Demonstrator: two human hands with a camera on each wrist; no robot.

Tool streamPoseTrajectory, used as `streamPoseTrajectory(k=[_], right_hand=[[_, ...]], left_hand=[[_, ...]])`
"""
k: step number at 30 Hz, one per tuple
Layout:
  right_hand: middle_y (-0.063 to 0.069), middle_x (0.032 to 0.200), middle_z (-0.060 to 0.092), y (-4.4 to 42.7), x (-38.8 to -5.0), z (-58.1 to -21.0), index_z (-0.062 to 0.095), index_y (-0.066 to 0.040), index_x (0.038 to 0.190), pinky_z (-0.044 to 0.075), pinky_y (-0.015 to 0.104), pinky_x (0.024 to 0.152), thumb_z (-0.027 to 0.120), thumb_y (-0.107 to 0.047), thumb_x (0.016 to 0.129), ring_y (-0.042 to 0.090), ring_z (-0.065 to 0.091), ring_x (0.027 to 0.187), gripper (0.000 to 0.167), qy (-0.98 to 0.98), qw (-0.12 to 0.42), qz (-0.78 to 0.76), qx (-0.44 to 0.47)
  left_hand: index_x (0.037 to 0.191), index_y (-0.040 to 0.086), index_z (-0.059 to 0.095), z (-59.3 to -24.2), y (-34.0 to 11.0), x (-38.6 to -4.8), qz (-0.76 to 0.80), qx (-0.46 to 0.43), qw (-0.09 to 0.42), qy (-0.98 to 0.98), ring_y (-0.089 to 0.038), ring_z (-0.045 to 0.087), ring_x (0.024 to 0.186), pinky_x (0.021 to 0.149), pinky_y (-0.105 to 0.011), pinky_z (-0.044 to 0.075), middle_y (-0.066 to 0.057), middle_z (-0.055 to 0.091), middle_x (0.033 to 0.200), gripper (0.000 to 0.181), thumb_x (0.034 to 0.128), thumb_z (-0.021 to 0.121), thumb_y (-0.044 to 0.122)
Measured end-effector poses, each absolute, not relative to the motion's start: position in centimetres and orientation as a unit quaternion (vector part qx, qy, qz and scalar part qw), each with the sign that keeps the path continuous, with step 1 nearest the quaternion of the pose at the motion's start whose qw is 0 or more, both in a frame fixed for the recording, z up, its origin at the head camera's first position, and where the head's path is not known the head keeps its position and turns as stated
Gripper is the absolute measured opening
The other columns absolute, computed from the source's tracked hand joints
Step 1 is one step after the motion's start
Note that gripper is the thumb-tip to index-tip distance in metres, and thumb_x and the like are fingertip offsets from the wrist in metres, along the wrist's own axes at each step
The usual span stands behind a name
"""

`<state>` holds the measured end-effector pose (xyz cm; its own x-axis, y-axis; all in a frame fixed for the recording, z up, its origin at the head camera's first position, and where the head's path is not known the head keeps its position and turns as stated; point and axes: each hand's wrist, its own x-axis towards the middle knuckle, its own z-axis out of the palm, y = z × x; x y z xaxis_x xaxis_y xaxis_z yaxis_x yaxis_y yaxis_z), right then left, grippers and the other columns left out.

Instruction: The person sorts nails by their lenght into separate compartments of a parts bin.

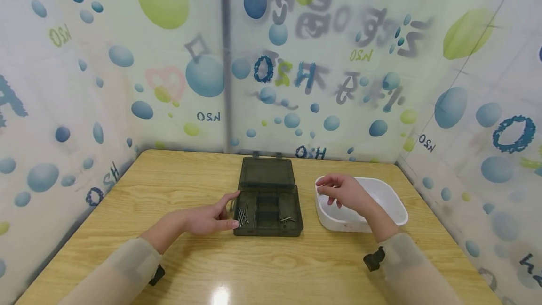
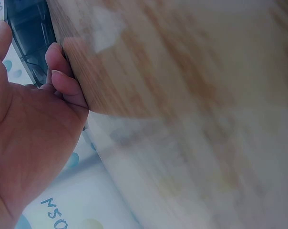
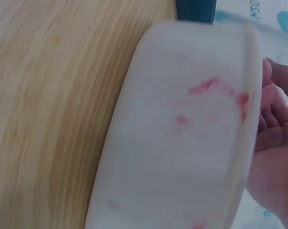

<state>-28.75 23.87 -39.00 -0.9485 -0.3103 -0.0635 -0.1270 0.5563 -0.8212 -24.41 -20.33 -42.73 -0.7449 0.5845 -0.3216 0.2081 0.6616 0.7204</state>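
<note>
A dark translucent compartment box (image 1: 267,229) stands on the table with its lid (image 1: 267,172) raised at the back. Several thin silver nail-like pieces (image 1: 243,215) lie in its left compartment, and a few similar pieces (image 1: 287,220) in the right one. My left hand (image 1: 207,218) rests against the box's left side, index finger and thumb spread along it. Above the left rim of a white tub (image 1: 338,225) hovers my right hand (image 1: 345,193), fingers bent, thumb and index tip close together. Whether a small piece is between them is too small to tell.
Both things stand on a wood-grain table (image 1: 190,267), the tub right of the box with a gap between. Red smudges (image 3: 206,87) mark the tub's outer wall. A patterned curtain (image 1: 271,126) hangs behind the table and along both sides.
</note>
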Motion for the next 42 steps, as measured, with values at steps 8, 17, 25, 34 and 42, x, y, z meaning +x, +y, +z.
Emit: streamPoseTrajectory(k=[8,17,25,34,42], right_hand=[[0.020,0.119,0.075,26.2,-29.9,-39.6,0.072,-0.005,0.134,0.054,0.033,0.066,0.073,-0.027,0.108,0.025,0.069,0.085,0.033,0.882,0.115,-0.446,-0.099],[0.013,0.111,0.075,27.1,-31.1,-40.6,0.074,-0.010,0.132,0.056,0.033,0.075,0.075,-0.026,0.107,0.023,0.067,0.090,0.030,0.899,0.145,-0.407,-0.077],[0.008,0.108,0.069,27.3,-31.7,-41.9,0.069,-0.013,0.142,0.053,0.031,0.081,0.079,-0.019,0.102,0.023,0.062,0.092,0.042,0.900,0.196,-0.373,-0.110],[0.009,0.102,0.066,27.8,-32.4,-42.7,0.069,-0.013,0.140,0.050,0.029,0.081,0.081,-0.023,0.099,0.022,0.061,0.090,0.044,0.902,0.201,-0.353,-0.147],[0.008,0.111,0.067,27.6,-32.6,-43.0,0.072,-0.020,0.133,0.048,0.029,0.085,0.083,-0.021,0.097,0.023,0.060,0.096,0.038,0.907,0.206,-0.349,-0.109]], left_hand=[[0.178,0.025,-0.005,-42.8,-20.3,-24.5,0.343,0.228,0.276,0.868,-0.019,0.059,0.108,0.096,-0.044,0.046,-0.006,0.062,0.119,0.099,0.1112,0.062,0.054],[0.178,0.025,-0.004,-42.8,-20.2,-24.4,0.347,0.228,0.276,0.867,-0.020,0.058,0.107,0.094,-0.045,0.046,-0.006,0.061,0.117,0.099,0.1109,0.063,0.053],[0.178,0.025,-0.005,-42.8,-20.2,-24.6,0.345,0.232,0.276,0.867,-0.020,0.058,0.107,0.094,-0.044,0.046,-0.006,0.062,0.117,0.099,0.1108,0.063,0.054],[0.178,0.025,-0.005,-42.8,-20.3,-24.5,0.345,0.227,0.274,0.868,-0.020,0.058,0.105,0.094,-0.044,0.045,-0.006,0.061,0.117,0.099,0.1111,0.063,0.053],[0.178,0.025,-0.004,-42.7,-20.2,-24.4,0.342,0.228,0.272,0.870,-0.020,0.057,0.105,0.094,-0.044,0.045,-0.006,0.061,0.117,0.099,0.1111,0.063,0.053]])
